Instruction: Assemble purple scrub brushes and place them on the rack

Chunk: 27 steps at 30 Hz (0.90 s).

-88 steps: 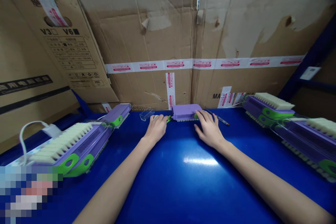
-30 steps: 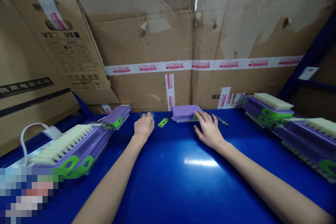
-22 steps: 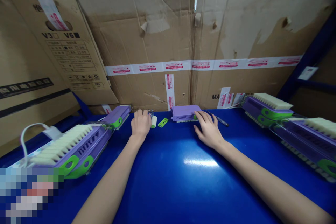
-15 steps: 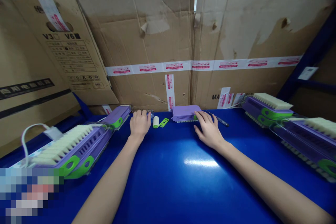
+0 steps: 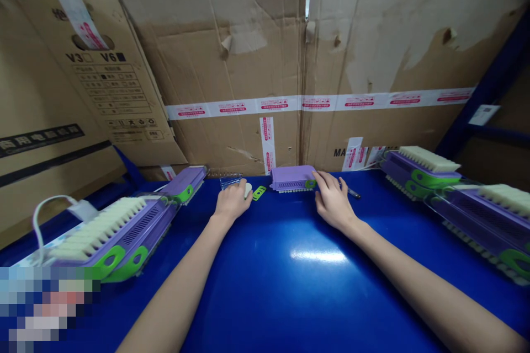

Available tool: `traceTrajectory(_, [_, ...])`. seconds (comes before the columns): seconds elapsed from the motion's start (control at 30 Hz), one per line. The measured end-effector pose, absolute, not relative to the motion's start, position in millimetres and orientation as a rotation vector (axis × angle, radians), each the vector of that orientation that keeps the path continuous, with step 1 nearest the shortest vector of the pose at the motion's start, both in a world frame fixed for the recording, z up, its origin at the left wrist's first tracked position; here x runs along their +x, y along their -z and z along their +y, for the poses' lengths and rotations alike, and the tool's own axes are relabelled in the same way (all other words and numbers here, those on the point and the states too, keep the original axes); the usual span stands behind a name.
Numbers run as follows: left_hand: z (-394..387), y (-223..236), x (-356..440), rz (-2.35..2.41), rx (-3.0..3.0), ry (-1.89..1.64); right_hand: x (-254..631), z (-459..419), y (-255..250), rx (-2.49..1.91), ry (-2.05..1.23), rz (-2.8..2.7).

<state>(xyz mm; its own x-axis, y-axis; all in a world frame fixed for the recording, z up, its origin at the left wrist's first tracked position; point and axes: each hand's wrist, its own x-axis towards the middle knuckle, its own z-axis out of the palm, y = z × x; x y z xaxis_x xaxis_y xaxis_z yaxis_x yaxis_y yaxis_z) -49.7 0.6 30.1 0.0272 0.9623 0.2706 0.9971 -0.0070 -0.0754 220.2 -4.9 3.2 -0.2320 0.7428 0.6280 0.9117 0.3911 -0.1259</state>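
My left hand (image 5: 232, 201) is closed around a small white roller (image 5: 248, 190), its thumb and finger on either side of it. Just right of that lies a flat green piece with cut-outs (image 5: 259, 193). A clear plastic part (image 5: 230, 181) is behind the hand. My right hand (image 5: 334, 201) has its fingers apart and bent downward. Its index finger is close to the right end of a purple brush-like body (image 5: 293, 177) with a green tab; whether they touch I cannot tell. A slim dark pen-like tool (image 5: 354, 194) shows partly behind the right fingers.
Purple-and-green brush units with cream bristles line the left (image 5: 124, 231) and right (image 5: 426, 168) sides. A white cable (image 5: 37, 215) loops at the left. Cardboard panels (image 5: 240, 66) wall the back of the blue table (image 5: 273, 287). A blue frame post (image 5: 480, 83) rises at right.
My left hand has moved right and closed on the white roller, uncovering the clear plastic part. My right hand has shifted slightly right, from the purple body's green tab toward the pen-like tool.
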Motion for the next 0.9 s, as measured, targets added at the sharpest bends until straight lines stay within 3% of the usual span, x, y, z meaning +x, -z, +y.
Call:
traceTrajectory(0.4, [-0.3,-31.9,-51.8,-2.029,-1.987,0.326,265.7,18.8,-5.1,-1.843,0.326,-1.776])
traceTrajectory(0.6, [4.7,-27.1,-66.0,-1.928,-1.777,0.509,270.6,22.9,1.7,-1.945,0.284,-1.765])
traceTrajectory(0.9, [13.1,-11.2,-82.4,-2.073,-1.803,0.495,265.8,22.8,4.8,-2.005,0.324,-1.841])
